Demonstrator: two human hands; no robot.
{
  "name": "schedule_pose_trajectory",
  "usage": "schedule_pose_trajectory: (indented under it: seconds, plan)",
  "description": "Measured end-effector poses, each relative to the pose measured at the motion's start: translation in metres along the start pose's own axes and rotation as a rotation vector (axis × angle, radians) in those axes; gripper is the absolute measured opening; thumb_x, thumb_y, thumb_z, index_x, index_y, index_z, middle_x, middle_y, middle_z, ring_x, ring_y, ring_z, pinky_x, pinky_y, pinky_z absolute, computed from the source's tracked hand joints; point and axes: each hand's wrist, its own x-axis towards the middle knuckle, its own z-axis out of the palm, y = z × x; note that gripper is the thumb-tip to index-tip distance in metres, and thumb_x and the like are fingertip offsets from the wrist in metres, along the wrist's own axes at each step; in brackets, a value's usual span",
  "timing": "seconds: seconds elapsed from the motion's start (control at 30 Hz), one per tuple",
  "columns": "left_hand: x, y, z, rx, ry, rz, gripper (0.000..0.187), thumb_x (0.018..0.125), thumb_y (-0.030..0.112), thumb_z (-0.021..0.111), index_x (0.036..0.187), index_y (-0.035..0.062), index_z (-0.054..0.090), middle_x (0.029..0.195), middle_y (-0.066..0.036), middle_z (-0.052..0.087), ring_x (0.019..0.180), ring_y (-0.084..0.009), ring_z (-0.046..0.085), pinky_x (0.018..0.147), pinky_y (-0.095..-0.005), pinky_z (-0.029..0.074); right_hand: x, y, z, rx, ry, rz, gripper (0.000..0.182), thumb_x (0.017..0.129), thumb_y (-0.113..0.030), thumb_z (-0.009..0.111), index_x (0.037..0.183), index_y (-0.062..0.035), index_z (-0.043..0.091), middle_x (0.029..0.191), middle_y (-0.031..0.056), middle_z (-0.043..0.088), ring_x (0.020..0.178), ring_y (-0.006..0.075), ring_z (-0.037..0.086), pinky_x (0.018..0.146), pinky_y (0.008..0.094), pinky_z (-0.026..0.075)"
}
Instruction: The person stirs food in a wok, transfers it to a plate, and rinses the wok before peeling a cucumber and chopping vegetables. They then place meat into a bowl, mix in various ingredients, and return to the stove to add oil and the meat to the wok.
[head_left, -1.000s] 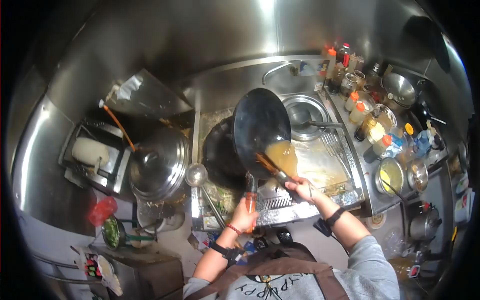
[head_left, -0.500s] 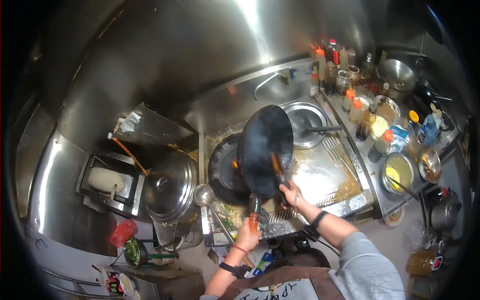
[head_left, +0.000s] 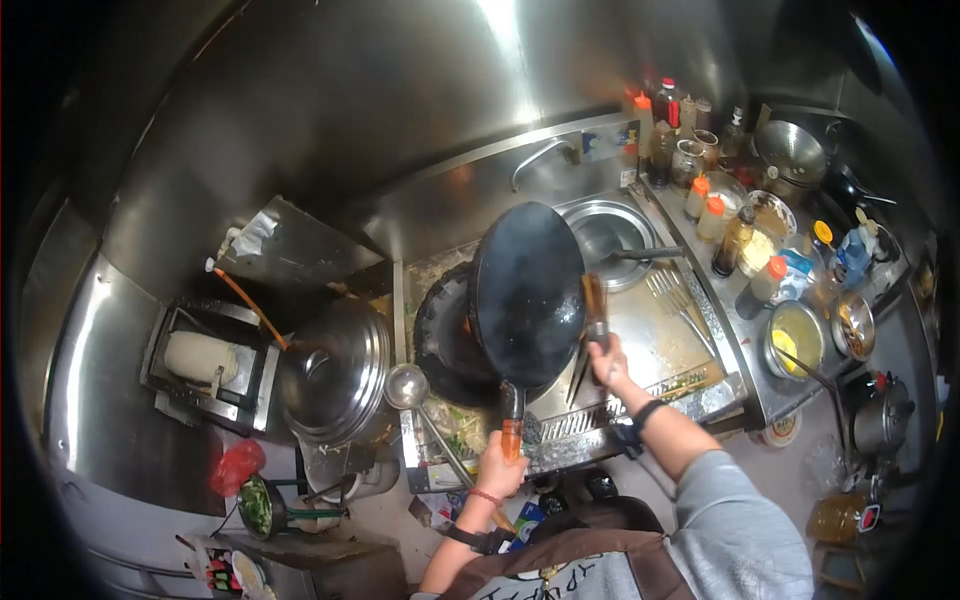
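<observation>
My left hand (head_left: pixel 500 468) is wrapped round the wooden handle of a black wok (head_left: pixel 530 295). The wok is tilted up over the burner (head_left: pixel 450 330), its dark inner side showing no food. In my right hand (head_left: pixel 608 362) is a wok brush (head_left: pixel 597 305) with brown bristles pointing away from me, just right of the wok's rim and apart from it. A long-handled ladle (head_left: pixel 407 387) lies left of my left hand, across the stove's front edge.
Behind to the right sits a round basin (head_left: pixel 655 240) with a dark-handled pan in it. A wire fork-like tool (head_left: pixel 680 305) lies on the steel top. Sauce bottles (head_left: pixel 712 215) and bowls crowd the right counter. At left stand a lidded pot (head_left: pixel 340 385) and an orange hose (head_left: pixel 250 305).
My right hand has moved the brush out of the wok, rightward and away from me. The wok has shifted slightly, still held by my left hand. The haze over it has thinned.
</observation>
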Motion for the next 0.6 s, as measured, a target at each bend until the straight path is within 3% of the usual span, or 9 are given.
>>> schedule_pose_trajectory:
  seconds: [0.13,0.17,0.23,0.3,0.33,0.37,0.43,0.53,0.6]
  plan:
    - [0.019,-0.035,0.000,-0.315,-0.056,0.049,0.025,0.073,-0.002,0.055,0.094,0.0037,0.042,0.063,-0.006,0.052,0.041,-0.0143,0.052,0.035,-0.0283,0.042,-0.037,0.024,-0.067,-0.264,0.015,-0.007,0.056,0.080,-0.034,0.060,0.118,0.0035,0.045,0.103,0.0265,0.059,0.101,0.0387,0.056,0.087,0.0412,0.044]
    - [0.022,-0.035,-0.004,-0.412,-0.122,0.002,0.033,0.074,-0.006,0.052,0.102,0.0062,0.039,0.062,-0.005,0.047,0.041,-0.0136,0.048,0.036,-0.0282,0.042,-0.040,0.037,-0.077,-0.357,-0.022,0.008,0.058,0.080,-0.033,0.061,0.120,0.0043,0.043,0.103,0.0272,0.058,0.101,0.0393,0.056,0.088,0.0412,0.044]
    - [0.027,-0.036,-0.013,-0.601,-0.185,-0.047,0.033,0.076,-0.005,0.052,0.103,0.0073,0.036,0.061,-0.005,0.046,0.041,-0.0131,0.046,0.036,-0.0282,0.043,-0.051,0.053,-0.094,-0.485,-0.067,0.021,0.059,0.079,-0.032,0.061,0.121,0.0051,0.042,0.103,0.0278,0.058,0.101,0.0399,0.056,0.089,0.0413,0.043]
    - [0.027,-0.032,-0.022,-0.735,-0.245,-0.115,0.031,0.078,-0.004,0.052,0.100,0.0086,0.035,0.061,-0.005,0.045,0.045,-0.0132,0.046,0.039,-0.0300,0.043,-0.044,0.056,-0.106,-0.716,-0.115,-0.102,0.061,0.079,-0.031,0.062,0.124,0.0047,0.040,0.105,0.0283,0.057,0.102,0.0406,0.055,0.090,0.0410,0.042]
    - [0.031,-0.036,-0.021,-0.852,-0.273,-0.141,0.031,0.077,-0.003,0.053,0.099,0.0081,0.035,0.061,-0.005,0.045,0.044,-0.0140,0.047,0.039,-0.0307,0.044,-0.037,0.047,-0.115,-0.676,-0.162,-0.107,0.062,0.077,-0.027,0.064,0.125,0.0034,0.039,0.113,0.0286,0.053,0.106,0.0404,0.052,0.092,0.0399,0.041]
    - [0.032,-0.040,-0.018,-0.966,-0.298,-0.172,0.030,0.076,-0.003,0.053,0.098,0.0076,0.036,0.060,-0.005,0.046,0.044,-0.0147,0.048,0.039,-0.0315,0.045,-0.025,0.046,-0.125,-0.700,-0.180,-0.115,0.062,0.077,-0.027,0.064,0.125,0.0034,0.039,0.113,0.0286,0.053,0.106,0.0404,0.052,0.092,0.0399,0.041]
    - [0.036,-0.042,-0.011,-1.050,-0.284,-0.203,0.030,0.077,-0.002,0.053,0.099,0.0079,0.035,0.061,-0.006,0.046,0.045,-0.0148,0.048,0.040,-0.0318,0.045,0.011,0.042,-0.146,-0.841,-0.067,-0.383,0.064,0.074,-0.023,0.066,0.126,0.0023,0.039,0.118,0.0279,0.048,0.109,0.0389,0.050,0.093,0.0387,0.041]
    - [0.043,-0.043,-0.001,-1.056,-0.254,-0.219,0.031,0.079,-0.001,0.054,0.101,0.0080,0.035,0.062,-0.006,0.047,0.046,-0.0149,0.049,0.041,-0.0324,0.046,0.088,0.020,-0.164,-0.856,-0.047,-0.313,0.060,0.072,-0.018,0.065,0.124,0.0008,0.041,0.118,0.0267,0.047,0.107,0.0394,0.049,0.091,0.0389,0.042]
    - [0.047,-0.045,0.003,-0.972,-0.215,-0.191,0.028,0.081,0.003,0.056,0.101,0.0073,0.037,0.064,-0.006,0.048,0.048,-0.0150,0.051,0.045,-0.0329,0.047,0.151,0.016,-0.171,-0.882,0.039,-0.469,0.053,0.070,-0.015,0.065,0.116,0.0021,0.046,0.111,0.0258,0.050,0.101,0.0413,0.050,0.089,0.0402,0.043]
